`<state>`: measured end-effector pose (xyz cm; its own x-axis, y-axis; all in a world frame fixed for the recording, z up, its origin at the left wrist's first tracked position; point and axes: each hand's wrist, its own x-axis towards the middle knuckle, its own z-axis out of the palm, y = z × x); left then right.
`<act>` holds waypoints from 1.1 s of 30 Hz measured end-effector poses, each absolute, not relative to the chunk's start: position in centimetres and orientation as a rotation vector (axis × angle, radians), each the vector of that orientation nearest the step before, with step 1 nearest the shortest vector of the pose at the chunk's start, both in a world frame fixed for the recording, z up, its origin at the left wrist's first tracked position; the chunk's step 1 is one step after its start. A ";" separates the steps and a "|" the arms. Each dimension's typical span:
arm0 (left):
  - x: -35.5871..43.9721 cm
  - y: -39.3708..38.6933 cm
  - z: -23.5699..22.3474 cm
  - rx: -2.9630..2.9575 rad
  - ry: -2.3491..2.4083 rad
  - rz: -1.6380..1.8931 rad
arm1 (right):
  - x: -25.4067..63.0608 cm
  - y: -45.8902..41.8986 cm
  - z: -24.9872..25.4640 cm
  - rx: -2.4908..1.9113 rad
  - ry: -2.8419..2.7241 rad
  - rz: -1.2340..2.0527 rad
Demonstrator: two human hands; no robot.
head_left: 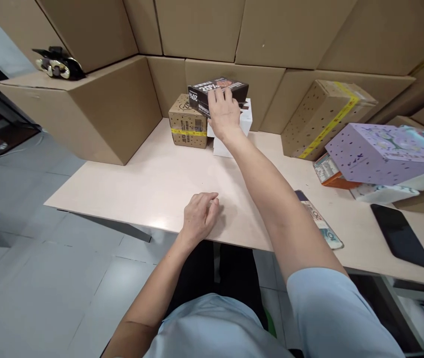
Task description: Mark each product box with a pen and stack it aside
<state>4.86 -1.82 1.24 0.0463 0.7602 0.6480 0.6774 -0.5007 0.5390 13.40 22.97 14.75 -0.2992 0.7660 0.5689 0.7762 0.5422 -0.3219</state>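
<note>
My right hand (223, 110) reaches to the back of the table, its fingers over a black box (200, 102) with "20%" printed on it. That box is on top of a brown spotted carton (188, 122) with yellow tape and a white box (247, 119). My forearm and hand partly hide the white box. My left hand (200, 214) rests near the table's front edge, fingers loosely curled and thumb apart from them, with nothing in it.
Large cardboard boxes (200, 25) wall off the back. On the right are a taped carton (323, 119), a purple box (379, 154) over smaller boxes, a black phone (401, 236) and a patterned flat item (319, 219). A big carton (96, 114) stands left.
</note>
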 end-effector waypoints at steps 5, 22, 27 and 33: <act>4.8 -1.9 1.2 2.181 1.499 1.482 | 16.8 20.2 16.1 -1.167 -2.056 -0.124; 4.5 -1.1 0.6 1.746 1.384 1.680 | 29.5 2.3 5.1 -1.294 -1.018 1.255; 4.8 -1.3 1.8 2.055 1.351 1.569 | 29.9 2.8 5.2 -1.371 -1.237 1.282; 5.1 -1.4 1.7 2.219 1.379 1.536 | 33.2 3.7 5.8 -1.678 -1.850 0.524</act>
<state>5.12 -1.40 1.67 0.0753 0.7205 0.6893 0.6079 -0.5811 0.5411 33.15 3.68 5.77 -0.0395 0.9870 0.1558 0.7590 0.1310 -0.6377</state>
